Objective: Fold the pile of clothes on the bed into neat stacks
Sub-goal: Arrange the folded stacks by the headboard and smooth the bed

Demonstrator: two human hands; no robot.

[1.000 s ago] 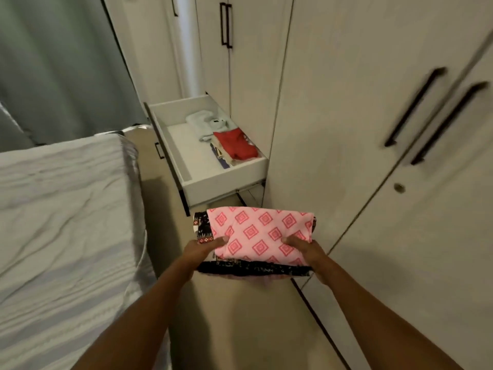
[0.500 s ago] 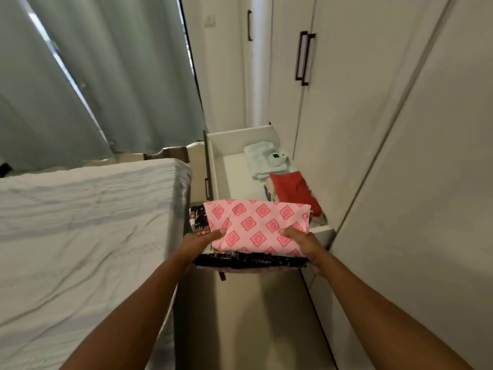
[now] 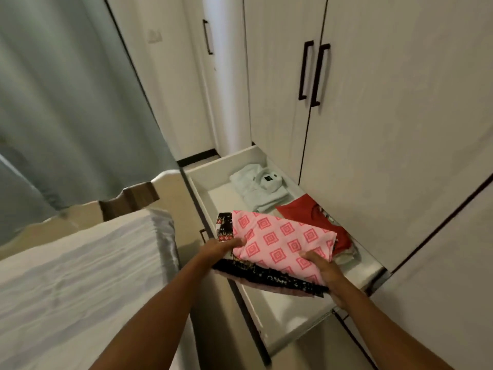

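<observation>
I hold a stack of folded clothes above the open white drawer (image 3: pixel 293 313). On top lies a pink cloth with a red diamond print (image 3: pixel 280 240); under it is a black patterned cloth (image 3: pixel 269 276). My left hand (image 3: pixel 222 247) grips the stack's left edge, thumb on top. My right hand (image 3: pixel 324 268) grips its near right corner, thumb on the pink cloth. In the drawer lie a folded pale green shirt (image 3: pixel 256 186) at the far end and a folded red garment (image 3: pixel 312 217) beside it.
The bed with a white sheet (image 3: pixel 80 276) fills the left, its wooden footboard (image 3: pixel 130 200) just left of the drawer. White wardrobe doors with black handles (image 3: pixel 314 73) stand on the right. A grey-green curtain (image 3: pixel 66 102) hangs behind the bed.
I have stepped closer to the drawer, and the stack in both hands has moved forward from the aisle to above the drawer's near half.
</observation>
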